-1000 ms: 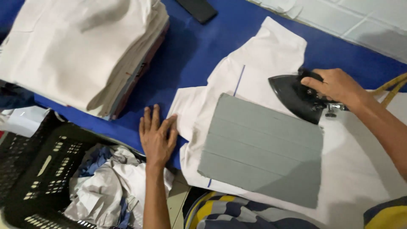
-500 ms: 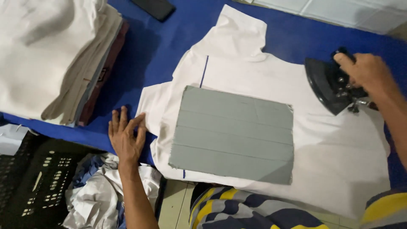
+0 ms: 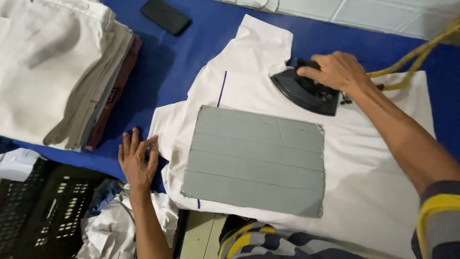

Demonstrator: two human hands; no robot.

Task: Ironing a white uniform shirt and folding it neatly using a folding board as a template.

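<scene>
Gripping iron | grey board on shirt | clothes stack left

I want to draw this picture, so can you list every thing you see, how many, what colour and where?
shirt: one, white with thin blue lines, spread flat on the table
board: one, grey, flat on the shirt's middle
iron: one, black, on the shirt near the collar
cord: one, yellow, running from the iron to the top right
table cover: one, blue, under everything
stack of folded clothes: one, mostly cream, top left
phone: one, black, top edge
basket: one, black, bottom left
crumpled clothes: a heap, white and blue, beside the basket
left hand: flat on the table edge
right hand: gripping the iron
</scene>
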